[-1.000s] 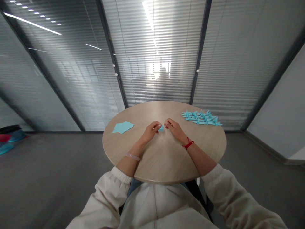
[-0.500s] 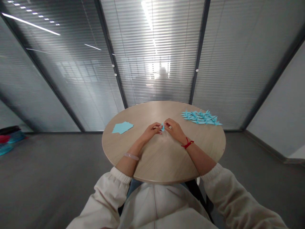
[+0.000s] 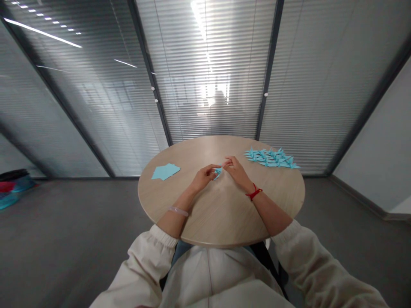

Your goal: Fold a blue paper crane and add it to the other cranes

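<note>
Near the middle of the table, my left hand [image 3: 204,176] is closed on a small light-blue folded paper crane [image 3: 217,173], its thumb and fingers pinching one side. Part of the crane is hidden behind those fingers, so its exact folds are hard to make out. Just to the right is my right hand [image 3: 236,172], its fingers loosely apart and fingertips close to the crane's upper edge. Whether they touch the paper is too small to tell.
Several finished blue paper cranes [image 3: 271,158] lie in rows at the table's far right. Flat blue paper sheets [image 3: 165,171] overlap on the left. The round wooden table [image 3: 224,222] stands before glass panels with blinds [image 3: 212,115]. Bags [image 3: 14,186] sit on the floor far left.
My right hand has loosened its fingers and shifted slightly up and away from the crane. More of the blue paper shows, tilted, in my left hand, which has barely moved.
</note>
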